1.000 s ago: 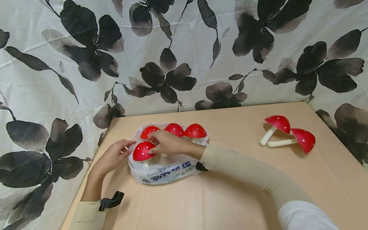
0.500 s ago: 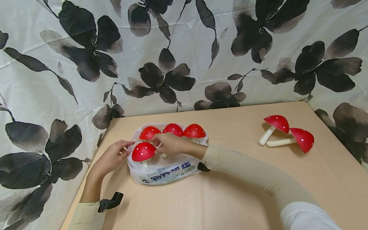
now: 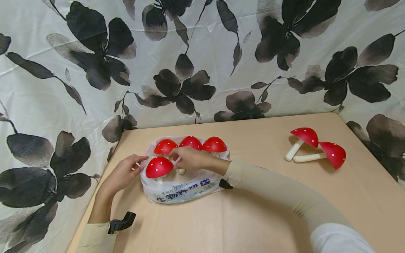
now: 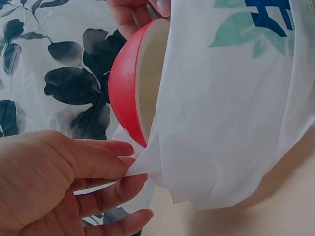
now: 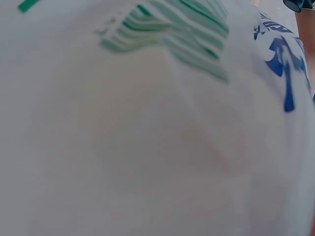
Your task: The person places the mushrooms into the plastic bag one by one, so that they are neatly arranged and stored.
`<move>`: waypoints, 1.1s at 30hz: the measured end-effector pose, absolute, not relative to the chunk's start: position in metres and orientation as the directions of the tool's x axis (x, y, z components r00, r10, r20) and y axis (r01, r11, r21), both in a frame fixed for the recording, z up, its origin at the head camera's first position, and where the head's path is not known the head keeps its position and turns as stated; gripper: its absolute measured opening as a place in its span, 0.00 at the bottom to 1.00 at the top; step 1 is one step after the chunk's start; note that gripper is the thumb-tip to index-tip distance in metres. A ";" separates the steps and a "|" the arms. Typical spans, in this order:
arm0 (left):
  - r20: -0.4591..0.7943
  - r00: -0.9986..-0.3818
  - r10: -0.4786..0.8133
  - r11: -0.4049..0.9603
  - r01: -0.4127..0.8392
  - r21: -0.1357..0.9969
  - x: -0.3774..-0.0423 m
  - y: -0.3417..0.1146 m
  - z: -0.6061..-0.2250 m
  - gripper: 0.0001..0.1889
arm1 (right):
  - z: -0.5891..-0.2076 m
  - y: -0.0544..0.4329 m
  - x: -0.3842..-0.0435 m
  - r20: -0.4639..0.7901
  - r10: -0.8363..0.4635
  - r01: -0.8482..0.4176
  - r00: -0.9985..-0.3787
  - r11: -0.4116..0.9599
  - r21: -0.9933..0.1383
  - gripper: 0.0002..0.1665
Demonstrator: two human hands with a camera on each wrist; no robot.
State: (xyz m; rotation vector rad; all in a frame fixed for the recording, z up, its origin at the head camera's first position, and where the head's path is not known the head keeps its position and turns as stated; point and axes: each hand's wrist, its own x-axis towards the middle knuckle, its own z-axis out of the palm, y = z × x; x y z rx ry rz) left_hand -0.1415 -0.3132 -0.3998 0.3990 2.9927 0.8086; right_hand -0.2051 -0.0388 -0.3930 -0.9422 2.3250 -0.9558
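Note:
A white plastic bag (image 3: 171,189) with blue lettering rests on the table, its mouth spread around several toy mushrooms with white-dotted red caps. At the bag's left rim, my left hand (image 3: 124,172) is placed; in the left wrist view its thumb and fingers pinch the bag's edge (image 4: 147,164). My right hand (image 3: 190,158) reaches over the bag, fingers loosely bent, fingertips at the right side of the front-left mushroom (image 3: 159,167). Below that hand shows a pale stem end (image 3: 181,171). Only printed plastic (image 5: 162,123) fills most of the right wrist view.
Two more toy mushrooms, one upper (image 3: 305,136) and one lower (image 3: 333,154), lie on their sides at the table's right. The tan table (image 3: 253,225) ends at the back against a floral-patterned cloth (image 3: 202,52).
My right hand has drawn slightly rightward, its thumb coming off the front-left mushroom's cap. My left hand stays at the bag's rim.

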 end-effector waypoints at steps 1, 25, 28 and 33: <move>0.054 -0.967 0.248 0.834 0.242 0.497 -0.142 -0.314 -0.400 0.19 | -0.393 -0.038 -0.205 -0.140 -0.736 -0.427 -0.662 0.524 -0.737 0.31; 0.038 -0.967 0.252 0.839 0.238 0.489 -0.140 -0.314 -0.399 0.20 | -0.378 0.053 -0.205 -0.074 -0.707 -0.436 -0.704 0.512 -0.740 0.26; 0.037 -0.967 0.250 0.842 0.236 0.485 -0.140 -0.314 -0.399 0.20 | -0.379 0.066 -0.206 -0.053 -0.696 -0.433 -0.716 0.503 -0.748 0.25; 0.044 -0.967 0.252 0.845 0.242 0.476 -0.140 -0.314 -0.398 0.20 | -0.381 0.088 -0.205 -0.034 -0.672 -0.407 -0.740 0.487 -0.773 0.24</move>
